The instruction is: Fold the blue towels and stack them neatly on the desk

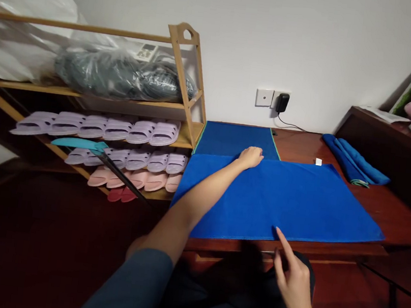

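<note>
A bright blue towel (278, 197) lies spread flat on the reddish-brown wooden desk. Its far edge overlaps a darker blue cloth (237, 138) with green edging, which lies against the wall. My left hand (251, 157) reaches across to the far edge of the bright towel, its fingers curled down and closed at the cloth there; the fingertips are mostly hidden. Closer to me, my right hand (293, 277) is just off the towel's front edge, index finger stretched out and thumb apart. It holds nothing. A small white tag (318, 162) shows at the towel's far edge.
Rolled blue towels (355, 161) lie at the desk's right side, beside a raised dark wooden ledge (383, 159). Left stands a wooden shoe rack (185, 72) with several slippers (141, 132) and a plastic-wrapped bundle (121, 73). A black plug adapter (282, 103) sits in the wall socket.
</note>
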Motion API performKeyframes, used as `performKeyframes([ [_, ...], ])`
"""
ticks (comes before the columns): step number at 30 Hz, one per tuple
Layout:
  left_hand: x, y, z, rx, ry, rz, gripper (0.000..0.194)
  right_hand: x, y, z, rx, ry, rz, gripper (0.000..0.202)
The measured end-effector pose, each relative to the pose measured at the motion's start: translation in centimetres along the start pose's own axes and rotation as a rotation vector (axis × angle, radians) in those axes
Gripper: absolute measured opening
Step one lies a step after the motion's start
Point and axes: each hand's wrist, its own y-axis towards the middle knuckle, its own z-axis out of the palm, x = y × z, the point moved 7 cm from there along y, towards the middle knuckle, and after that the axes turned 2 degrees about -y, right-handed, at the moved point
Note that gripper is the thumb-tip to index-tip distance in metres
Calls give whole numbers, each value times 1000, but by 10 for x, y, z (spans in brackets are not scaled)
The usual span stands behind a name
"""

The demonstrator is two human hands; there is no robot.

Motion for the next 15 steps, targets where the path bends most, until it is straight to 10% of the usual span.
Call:
performKeyframes([
  [8,6,28,34,110,-219,-117,29,6,-2,-2,-263,-258,-195,55],
  [15,3,33,-9,66,-659,-155,19,17,-1,-41,-438,-105,-224,60],
])
